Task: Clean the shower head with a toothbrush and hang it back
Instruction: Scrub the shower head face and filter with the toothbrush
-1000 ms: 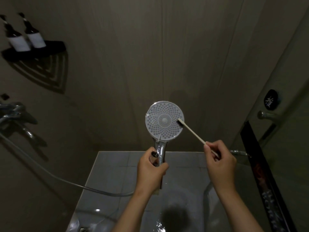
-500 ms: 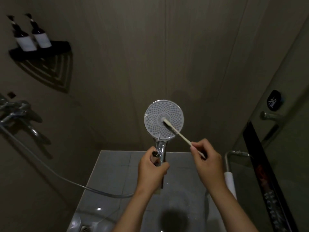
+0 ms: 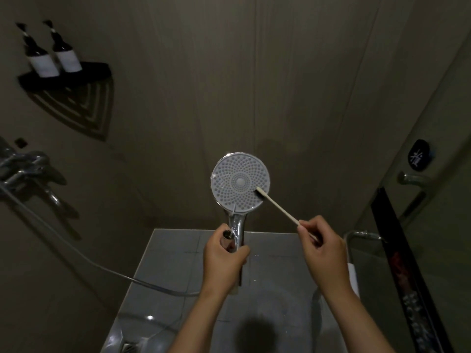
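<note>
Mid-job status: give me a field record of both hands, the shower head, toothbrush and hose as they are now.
shower head: held upright, nozzle face toward the camera
toothbrush: bristles on the face's lower right edge
left hand: grips the shower head's chrome handle
right hand: pinches the toothbrush's handle end
hose: trails left toward the faucet
task: shower head not yet hung back

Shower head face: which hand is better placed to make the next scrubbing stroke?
Right, likely. The right hand pinches the toothbrush, whose brush end touches the lower right of the shower head. The left hand grips the shower head lower down, steadying it.
</note>
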